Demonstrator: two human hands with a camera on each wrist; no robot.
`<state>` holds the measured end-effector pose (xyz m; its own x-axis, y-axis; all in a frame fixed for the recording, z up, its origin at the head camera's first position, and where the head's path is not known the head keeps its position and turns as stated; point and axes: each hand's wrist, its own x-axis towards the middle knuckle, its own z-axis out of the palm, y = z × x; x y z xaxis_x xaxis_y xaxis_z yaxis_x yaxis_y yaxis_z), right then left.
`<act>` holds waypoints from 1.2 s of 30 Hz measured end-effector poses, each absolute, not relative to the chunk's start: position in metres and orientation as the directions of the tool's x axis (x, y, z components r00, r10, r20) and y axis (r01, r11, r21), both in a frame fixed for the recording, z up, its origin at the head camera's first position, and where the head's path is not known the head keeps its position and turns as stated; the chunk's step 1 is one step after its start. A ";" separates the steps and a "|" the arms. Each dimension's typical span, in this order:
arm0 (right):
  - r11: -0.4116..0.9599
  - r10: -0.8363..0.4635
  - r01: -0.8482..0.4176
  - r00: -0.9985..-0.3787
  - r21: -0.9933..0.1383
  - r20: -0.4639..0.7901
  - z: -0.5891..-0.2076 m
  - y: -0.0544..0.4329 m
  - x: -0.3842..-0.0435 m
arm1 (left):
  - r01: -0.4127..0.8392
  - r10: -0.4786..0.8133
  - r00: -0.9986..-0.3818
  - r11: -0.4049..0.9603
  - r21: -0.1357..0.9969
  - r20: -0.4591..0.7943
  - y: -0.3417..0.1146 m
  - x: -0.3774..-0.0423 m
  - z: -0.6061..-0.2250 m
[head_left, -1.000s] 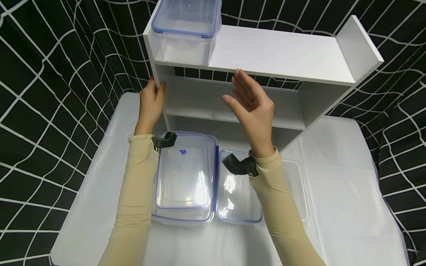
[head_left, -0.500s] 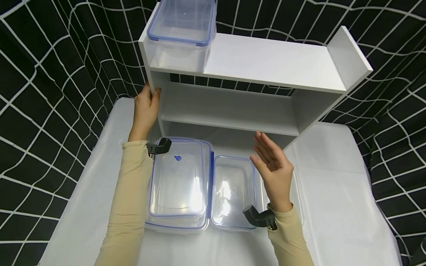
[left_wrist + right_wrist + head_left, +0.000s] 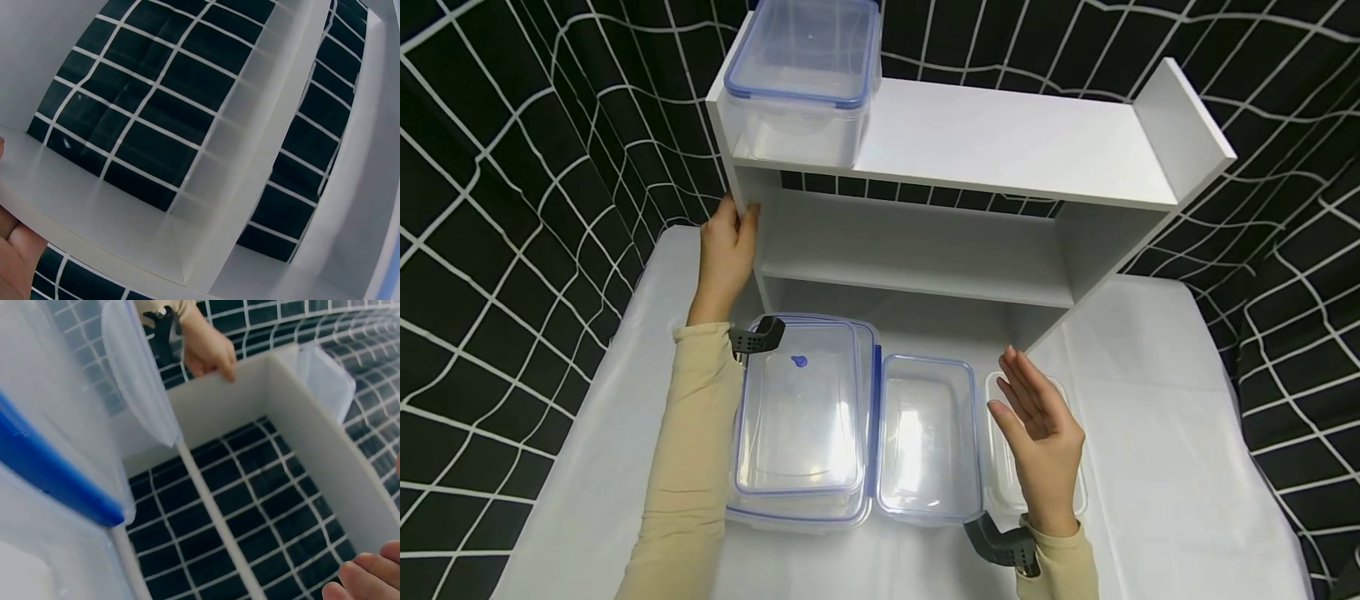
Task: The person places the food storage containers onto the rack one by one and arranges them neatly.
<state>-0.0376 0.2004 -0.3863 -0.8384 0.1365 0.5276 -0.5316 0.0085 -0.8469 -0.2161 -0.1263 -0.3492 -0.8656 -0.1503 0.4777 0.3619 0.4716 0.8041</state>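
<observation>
My left hand (image 3: 724,262) grips the left side panel of a white shelf unit (image 3: 1015,137), thumb on the inner face and fingers round the outside. In the left wrist view that hand (image 3: 19,259) shows at the panel's edge. My right hand (image 3: 1041,437) holds nothing. Its fingers are extended, with the thumb apart, above a clear rectangular piece with a pale rim (image 3: 1000,479). Left of this hand stands a clear food container (image 3: 928,433) with a blue rim. A wider clear container with a blue-edged lid (image 3: 797,417) lies farther left, between the two forearms.
On the unit's top left stands a deep clear container (image 3: 805,125) with a blue-edged lid. The unit's right side panel (image 3: 1183,133) rises above its top board. A white cloth (image 3: 1180,467) covers the table, and dark grid-patterned curtains (image 3: 490,250) hang around it.
My right hand has come down and to the right, from in front of the shelf to over the pale-rimmed piece. The left hand keeps its hold. The view has shifted slightly.
</observation>
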 end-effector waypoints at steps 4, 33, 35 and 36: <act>0.079 0.185 -0.468 -0.861 -0.880 0.474 -0.395 0.206 -0.028 | 0.355 -0.159 -0.867 0.465 0.811 0.472 -0.127 -0.216 -0.350; 0.483 0.507 -0.003 -0.814 -0.875 0.283 -0.434 0.256 0.020 | 0.380 -0.146 -0.843 0.518 0.766 0.517 -0.121 -0.215 -0.355; 0.502 0.514 0.015 -0.809 -0.865 0.284 -0.433 0.262 0.020 | 0.393 -0.143 -0.836 0.517 0.760 0.529 -0.120 -0.216 -0.354; 0.505 0.514 0.019 -0.809 -0.863 0.283 -0.433 0.265 0.020 | 0.397 -0.141 -0.835 0.514 0.761 0.531 -0.120 -0.216 -0.353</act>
